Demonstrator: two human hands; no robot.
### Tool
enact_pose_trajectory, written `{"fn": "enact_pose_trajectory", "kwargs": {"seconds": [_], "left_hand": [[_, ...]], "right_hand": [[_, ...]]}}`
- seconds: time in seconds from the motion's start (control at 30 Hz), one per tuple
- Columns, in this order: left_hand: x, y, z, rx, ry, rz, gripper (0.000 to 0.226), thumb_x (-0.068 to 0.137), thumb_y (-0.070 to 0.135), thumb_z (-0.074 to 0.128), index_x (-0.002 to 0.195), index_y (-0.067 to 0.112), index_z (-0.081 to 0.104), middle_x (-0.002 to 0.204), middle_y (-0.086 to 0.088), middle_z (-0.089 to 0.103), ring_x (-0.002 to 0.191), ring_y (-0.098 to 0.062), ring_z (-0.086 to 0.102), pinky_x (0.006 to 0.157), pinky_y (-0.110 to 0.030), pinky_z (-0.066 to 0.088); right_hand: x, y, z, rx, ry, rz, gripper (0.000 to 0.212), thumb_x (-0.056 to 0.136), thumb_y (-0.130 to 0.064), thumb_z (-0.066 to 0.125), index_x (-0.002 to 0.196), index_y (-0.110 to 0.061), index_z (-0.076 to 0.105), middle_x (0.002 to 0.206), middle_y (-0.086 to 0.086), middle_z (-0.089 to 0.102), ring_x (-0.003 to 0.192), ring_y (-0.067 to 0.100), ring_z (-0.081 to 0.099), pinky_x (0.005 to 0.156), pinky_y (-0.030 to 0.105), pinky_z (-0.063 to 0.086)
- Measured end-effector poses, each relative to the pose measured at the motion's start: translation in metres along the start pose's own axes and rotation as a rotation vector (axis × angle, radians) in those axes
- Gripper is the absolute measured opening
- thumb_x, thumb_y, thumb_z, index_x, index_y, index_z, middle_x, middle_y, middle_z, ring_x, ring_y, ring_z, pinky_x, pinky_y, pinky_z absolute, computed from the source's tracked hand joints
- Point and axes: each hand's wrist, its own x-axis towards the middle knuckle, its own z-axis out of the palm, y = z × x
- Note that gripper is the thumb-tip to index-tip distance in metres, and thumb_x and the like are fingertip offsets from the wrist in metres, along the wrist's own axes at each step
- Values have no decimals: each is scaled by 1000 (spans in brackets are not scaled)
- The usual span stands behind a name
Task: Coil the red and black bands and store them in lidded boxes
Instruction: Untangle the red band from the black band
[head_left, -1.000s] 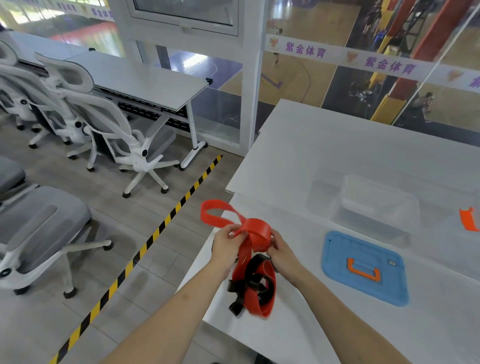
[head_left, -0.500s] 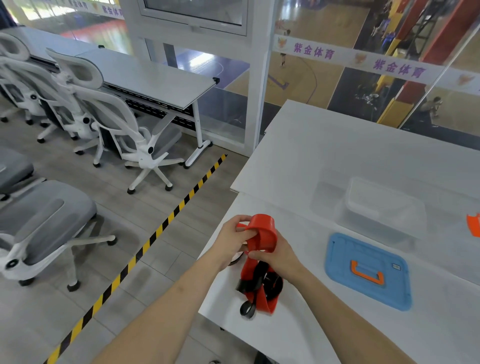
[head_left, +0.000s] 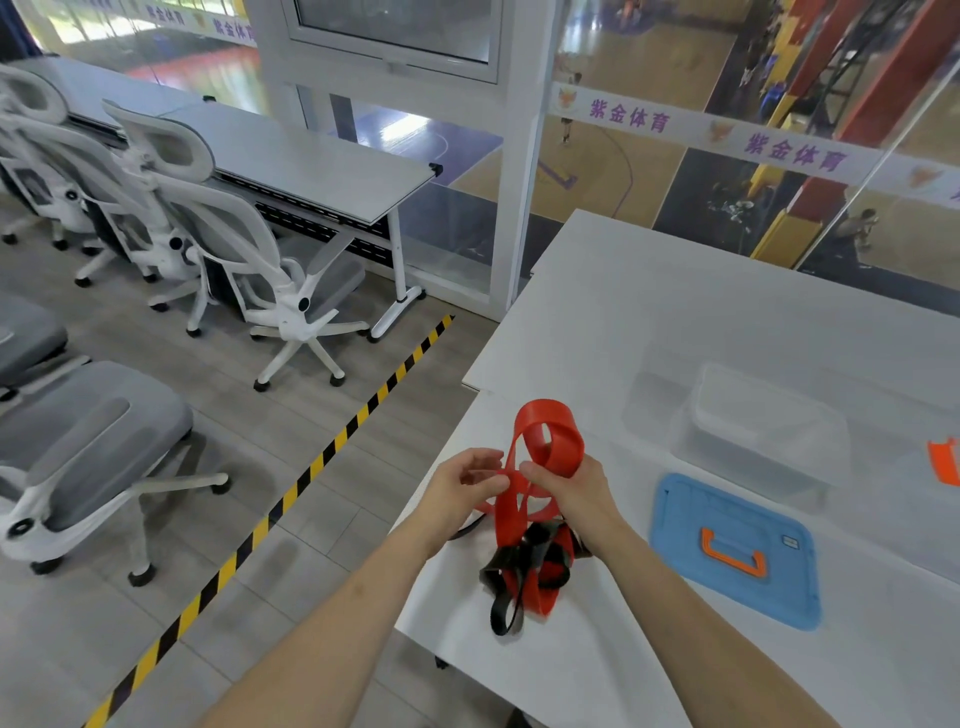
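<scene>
A red band (head_left: 551, 439) loops upward above both hands, over the near left corner of the white table (head_left: 675, 322). My right hand (head_left: 574, 491) pinches the band at the loop's base. My left hand (head_left: 470, 480) grips a strand of the same band just to the left. Below the hands the red band hangs tangled with a black band (head_left: 519, 569), whose lower loops rest on the table. A clear open box (head_left: 763, 431) stands to the right, and its blue lid (head_left: 737, 551) with an orange handle lies flat in front of it.
An orange piece (head_left: 945, 462) shows at the right edge of the frame. The table's left edge runs right beside my hands. Grey office chairs (head_left: 228, 249) and a yellow-black floor stripe (head_left: 291, 493) lie to the left. A glass wall stands behind.
The tight red roll held half a second ago has opened into a tall loose loop above my hands. The tangled red and black strands hang lower toward the table.
</scene>
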Motion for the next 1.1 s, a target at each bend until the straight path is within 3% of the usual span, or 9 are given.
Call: {"fn": "enact_pose_trajectory", "kwargs": {"seconds": [0.07,0.23,0.33,0.43,0.53,0.6,0.8,0.93,1.1], "left_hand": [[-3,-10,1,46,-28,-30,29,94,14,75,123,17,71,117,-4,77,109,-24,73,99,-42,60],[-8,-23,19,121,-82,-59,44,85,22,83,127,18,70,113,-2,79,107,-22,75,103,-45,57],[-5,-20,27,117,-65,-40,37,89,17,81,125,20,73,109,3,80,104,-14,75,101,-37,59],[-3,-17,29,133,-1,-38,27,92,20,78,119,19,76,107,3,81,102,-16,76,100,-41,59],[-3,-14,28,98,-12,-52,20,97,16,71,115,16,79,105,-1,82,100,-20,78,99,-42,59],[-3,-13,28,90,-12,-42,19,99,13,68,113,17,80,102,-1,82,96,-18,78,95,-37,60],[-2,-5,29,72,15,-42,18,102,7,62,108,7,79,82,6,80,65,-3,71,61,-12,52],[0,1,28,70,10,-25,20,102,7,61,103,12,80,95,-3,82,90,-24,79,86,-32,64],[5,7,21,96,-16,0,20,104,11,60,113,12,78,104,-2,82,99,-21,79,94,-37,61]], "right_hand": [[2,-7,-2,10,12,-31,31,82,-35,88,106,-22,74,94,3,82,88,21,81,80,40,67],[3,-26,-3,110,92,-78,37,83,-35,87,113,-19,73,99,3,81,87,19,80,74,34,67],[5,-34,-3,175,127,-99,30,85,-31,86,110,-18,74,97,7,81,90,27,80,80,39,66],[6,-43,-3,197,129,-124,20,88,-25,84,101,-15,74,92,15,79,86,35,79,82,43,67],[11,-46,-5,187,123,-135,29,85,-25,87,107,-12,73,93,13,80,86,30,79,76,37,67],[12,-50,-6,184,116,-138,38,83,-27,88,115,-13,72,99,7,81,90,23,80,74,29,64],[17,-55,-9,193,73,-129,49,82,-33,89,123,-16,70,105,5,81,96,25,80,79,34,65],[19,-59,-10,212,25,-114,52,83,-33,89,127,-18,67,110,5,80,100,24,79,84,39,66],[23,-69,-12,220,18,-103,75,70,-50,91,130,-14,66,113,9,79,107,32,77,86,42,65]]}}
